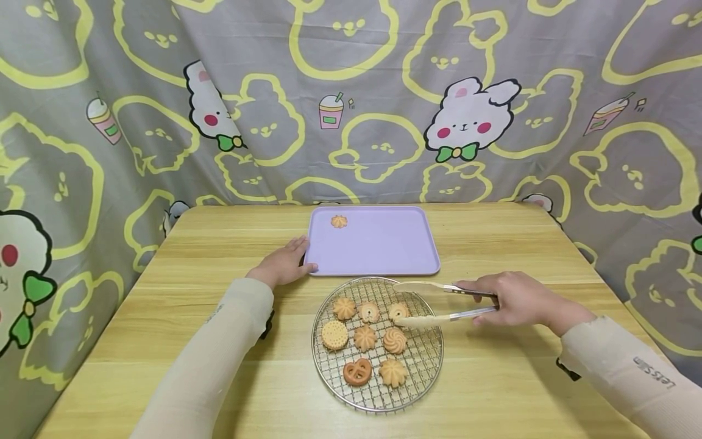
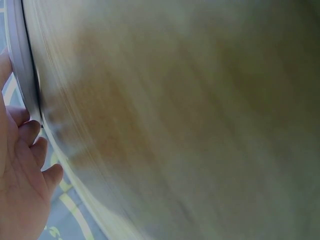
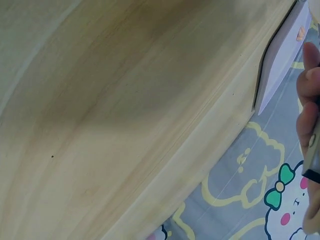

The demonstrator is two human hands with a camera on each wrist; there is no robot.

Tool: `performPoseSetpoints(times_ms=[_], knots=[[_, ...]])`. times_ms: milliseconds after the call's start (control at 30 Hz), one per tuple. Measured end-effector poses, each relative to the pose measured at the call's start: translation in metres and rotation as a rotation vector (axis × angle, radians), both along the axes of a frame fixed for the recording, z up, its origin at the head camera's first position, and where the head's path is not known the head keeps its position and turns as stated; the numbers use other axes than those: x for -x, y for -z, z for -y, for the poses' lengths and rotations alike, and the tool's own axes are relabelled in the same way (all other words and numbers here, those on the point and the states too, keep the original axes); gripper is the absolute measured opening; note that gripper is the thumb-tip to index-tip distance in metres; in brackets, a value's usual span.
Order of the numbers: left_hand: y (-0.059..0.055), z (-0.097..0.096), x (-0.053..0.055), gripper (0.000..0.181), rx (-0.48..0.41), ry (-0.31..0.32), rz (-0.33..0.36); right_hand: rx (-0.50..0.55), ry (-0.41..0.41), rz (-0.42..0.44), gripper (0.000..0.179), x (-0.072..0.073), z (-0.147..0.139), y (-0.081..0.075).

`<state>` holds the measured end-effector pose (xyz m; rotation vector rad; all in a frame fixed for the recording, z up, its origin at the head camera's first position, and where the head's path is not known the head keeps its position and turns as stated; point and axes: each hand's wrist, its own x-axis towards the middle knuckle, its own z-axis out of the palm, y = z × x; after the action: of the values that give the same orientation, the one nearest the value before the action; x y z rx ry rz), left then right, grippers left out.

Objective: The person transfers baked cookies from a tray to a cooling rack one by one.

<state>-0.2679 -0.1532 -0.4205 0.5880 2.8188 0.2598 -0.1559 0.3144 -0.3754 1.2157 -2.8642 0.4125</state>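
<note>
My right hand [image 1: 518, 299] grips a pair of tongs [image 1: 425, 321] with beige tips and metal handles. The tongs are spread apart over the right side of a round wire rack [image 1: 425, 366]; the near tip overlaps a ring-shaped cookie [image 1: 398, 311]. Several other cookies lie on the rack, among them a pretzel cookie [image 1: 357, 372], a round dotted cookie [image 1: 334, 335] and a swirl cookie [image 1: 395, 340]. My left hand [image 1: 282, 263] holds the purple tray [image 1: 378, 244] at its front left corner, thumb on the rim and fingers along the side. One flower-shaped cookie [image 1: 339, 221] lies on the tray.
The wooden table [image 1: 219, 244] carries the tray at its far edge, with the rack just in front. Behind the table and along its sides hangs a grey patterned curtain [image 1: 373, 91].
</note>
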Motion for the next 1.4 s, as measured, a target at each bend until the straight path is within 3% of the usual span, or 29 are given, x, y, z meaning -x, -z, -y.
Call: performPoseSetpoints(times_ms=[333,733,1400], knots=[[-0.003,-0.001,-0.001,0.081,-0.001,-0.005,0.011,0.012,0.016,-0.002,0.071,0.002,0.004,0.004],[-0.005,-0.002,-0.003,0.081,0.001,-0.005,0.009,0.03,0.122,-0.042,0.084,0.009,0.013,0.011],[-0.003,-0.001,-0.003,0.081,0.003,-0.001,0.004,0.031,0.294,0.004,0.098,0.031,0.046,0.021]])
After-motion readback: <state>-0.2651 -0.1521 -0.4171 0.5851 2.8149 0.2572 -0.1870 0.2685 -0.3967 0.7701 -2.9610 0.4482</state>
